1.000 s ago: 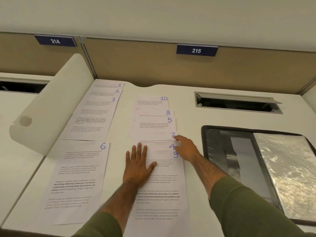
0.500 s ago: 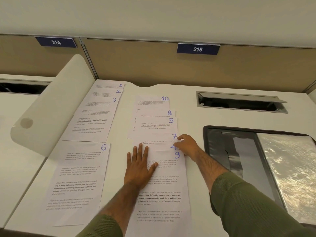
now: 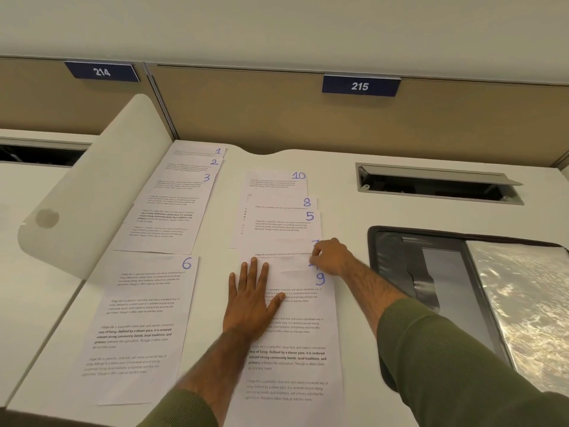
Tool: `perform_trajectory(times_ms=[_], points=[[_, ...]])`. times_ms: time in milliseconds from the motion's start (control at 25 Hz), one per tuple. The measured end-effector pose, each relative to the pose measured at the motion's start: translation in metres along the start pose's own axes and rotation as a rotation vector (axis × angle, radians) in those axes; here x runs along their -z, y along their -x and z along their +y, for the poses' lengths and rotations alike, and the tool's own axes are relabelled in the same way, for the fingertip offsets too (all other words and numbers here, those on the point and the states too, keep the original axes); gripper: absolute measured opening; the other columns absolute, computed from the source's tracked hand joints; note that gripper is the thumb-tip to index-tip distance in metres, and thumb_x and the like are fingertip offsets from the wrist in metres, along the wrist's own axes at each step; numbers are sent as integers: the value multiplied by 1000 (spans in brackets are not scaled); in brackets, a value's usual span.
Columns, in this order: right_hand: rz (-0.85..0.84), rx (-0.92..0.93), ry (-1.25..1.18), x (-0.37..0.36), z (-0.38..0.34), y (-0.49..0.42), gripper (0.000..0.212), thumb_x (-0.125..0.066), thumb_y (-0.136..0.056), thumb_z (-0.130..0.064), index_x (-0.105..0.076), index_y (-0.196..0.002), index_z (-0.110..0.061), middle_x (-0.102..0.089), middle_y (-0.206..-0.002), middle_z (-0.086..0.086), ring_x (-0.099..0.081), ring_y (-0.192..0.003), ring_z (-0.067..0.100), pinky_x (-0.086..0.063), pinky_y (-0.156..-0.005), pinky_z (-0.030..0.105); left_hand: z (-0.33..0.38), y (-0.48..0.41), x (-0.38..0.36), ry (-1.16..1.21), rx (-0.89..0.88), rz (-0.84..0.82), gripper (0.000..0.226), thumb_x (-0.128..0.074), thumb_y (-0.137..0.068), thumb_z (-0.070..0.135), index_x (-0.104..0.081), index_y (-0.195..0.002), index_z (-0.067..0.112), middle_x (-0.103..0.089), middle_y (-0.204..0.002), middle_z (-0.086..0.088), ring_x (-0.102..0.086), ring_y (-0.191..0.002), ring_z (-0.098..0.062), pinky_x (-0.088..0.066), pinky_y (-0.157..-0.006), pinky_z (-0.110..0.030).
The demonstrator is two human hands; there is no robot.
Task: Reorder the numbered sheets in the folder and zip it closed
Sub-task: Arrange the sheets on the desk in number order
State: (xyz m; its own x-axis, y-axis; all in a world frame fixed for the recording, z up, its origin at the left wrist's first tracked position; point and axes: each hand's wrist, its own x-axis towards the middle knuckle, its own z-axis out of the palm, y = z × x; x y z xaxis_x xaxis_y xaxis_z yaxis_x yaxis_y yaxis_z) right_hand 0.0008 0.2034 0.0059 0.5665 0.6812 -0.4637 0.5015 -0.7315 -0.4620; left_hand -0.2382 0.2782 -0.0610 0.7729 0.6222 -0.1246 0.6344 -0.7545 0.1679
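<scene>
Numbered white sheets lie fanned on the desk. At the far left overlap sheets 1 (image 3: 203, 151), 2 (image 3: 197, 166) and 3 (image 3: 172, 211), with sheet 6 (image 3: 138, 318) below them. The middle column shows sheets 10 (image 3: 277, 183), 8 (image 3: 286, 203), 5 (image 3: 280, 226), 7 (image 3: 277, 249) and 9 (image 3: 295, 349). My left hand (image 3: 251, 298) presses flat, fingers spread, on sheet 9. My right hand (image 3: 331, 257) pinches the right edge of sheet 4 (image 3: 295, 266), between sheets 7 and 9, hiding most of its number. The open dark zip folder (image 3: 431, 272) lies at the right.
A shiny clear plastic sleeve (image 3: 523, 303) fills the folder's right half. A cable slot (image 3: 437, 186) with a raised lid sits in the desk behind the folder. A curved white divider panel (image 3: 92, 186) stands at the left. Tan partitions carry labels 214 and 215.
My right hand has slid a little up and left along the right edge of the middle column and curled its fingers onto the edge of sheet 4. My left hand has stayed flat.
</scene>
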Motion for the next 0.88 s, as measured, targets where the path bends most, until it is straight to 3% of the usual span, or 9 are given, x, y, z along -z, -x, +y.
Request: perform_trajectory(times_ms=[80,160,280,440,560,720,800,880], points=[[41,7,-70,3,-2,-1,21,-68,-85,-23,-56,-69,-19,-64,-93,6,-62,-88,25,-48,-69,28,-1,1,0,-14,0,-2,83,-6,-95,75,17,-159,26,29,-164,-1,29,-151,-20,8,-124,-49],[49,-41,-230,5,2,3,22,-66,-88,-11,-54,-69,-12,-64,-82,8,-63,-79,25,-49,-65,30,-1,1,-1,-17,6,-10,84,-7,-96,74,17,-159,25,29,-164,-1,29,-151,-21,9,-124,-49],[18,-138,-393,5,15,15,10,-63,-88,-3,-58,-80,-6,-72,-96,19,-71,-81,30,-58,-66,37,-1,1,-1,0,12,-5,85,-10,-97,74,16,-159,23,28,-165,-1,28,-151,-21,9,-124,-48],[158,-188,-583,11,26,24,10,-61,-89,-3,-55,-82,-6,-70,-103,25,-72,-89,33,-63,-75,50,-3,2,0,13,4,-18,85,-10,-98,73,23,-157,21,32,-163,1,31,-150,-19,9,-125,-47],[173,-243,-817,14,31,37,12,-62,-90,-3,-52,-84,-7,-65,-112,33,-69,-85,30,-62,-67,43,-3,3,0,22,9,-19,88,-6,-95,75,24,-156,19,31,-164,1,31,-150,-18,10,-125,-47],[-97,-400,-895,6,44,65,17,-64,-95,-7,-64,-109,2,-74,-104,22,-74,-93,35,-63,-75,48,-1,3,2,25,18,-17,90,-3,-93,75,21,-157,18,28,-165,0,29,-150,-19,13,-124,-45],[-132,-418,-884,0,49,76,11,-63,-94,-2,-65,-104,3,-76,-99,21,-75,-89,35,-63,-72,47,-2,3,3,20,20,-16,90,-2,-93,75,21,-157,18,28,-165,1,29,-150,-18,15,-123,-44],[-33,-380,-848,-3,53,81,2,-63,-94,2,-63,-94,3,-74,-96,22,-75,-82,33,-63,-65,42,-2,4,3,16,24,-13,89,-1,-92,75,21,-157,18,27,-165,1,28,-151,-19,16,-122,-43]])
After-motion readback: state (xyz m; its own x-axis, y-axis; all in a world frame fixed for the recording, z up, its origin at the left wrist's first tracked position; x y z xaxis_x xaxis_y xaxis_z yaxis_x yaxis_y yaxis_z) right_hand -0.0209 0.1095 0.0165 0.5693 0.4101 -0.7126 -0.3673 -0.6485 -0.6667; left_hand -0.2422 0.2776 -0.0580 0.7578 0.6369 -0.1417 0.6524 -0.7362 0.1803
